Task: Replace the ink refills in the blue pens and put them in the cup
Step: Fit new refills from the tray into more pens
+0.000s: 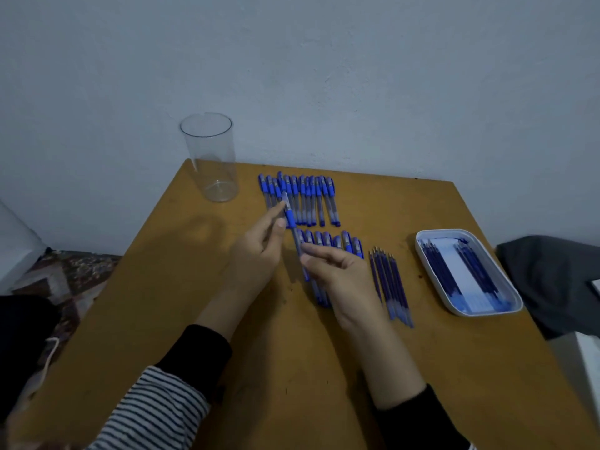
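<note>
Holding one blue pen in both hands over the table

Had both forearms in from the near edge of the wooden table (162, 303), black cuffs at the wrists and a striped sleeve (156, 407) over the left one. Held the left hand (256, 251) and the right hand (337, 271) above the middle of the tabletop, close together but not touching. Pinched a single blue pen (290, 219) between them: left thumb and fingers closed on it beside the blue grip, right thumb and forefinger closed on the lower barrel. Held it tilted and off the surface, grip end pointing away toward the wall. Could not tell whether a refill sat inside.

Saw, partly hidden under the right hand, a near row of pens (331, 243) lying side by side. Found just right of it a bundle of loose refills (389, 284), tips pointing away, flat on the wood. Noted farther right a white tray (480, 314) with rounded corners, holding two more clusters of dark blue refills on a pale lining, apart from the bundle.

Saw beyond the hands a far row of pens (302, 196), packed tight, blue ends away. Spotted the clear plastic cup (211, 157) upright at the far left corner, well apart from the held pen, its base showing through its side.

Noted off the table a dark grey cloth (552, 280) to the right, a patterned rug (65, 277) to the left, and a pale wall (324, 76) behind.
</note>
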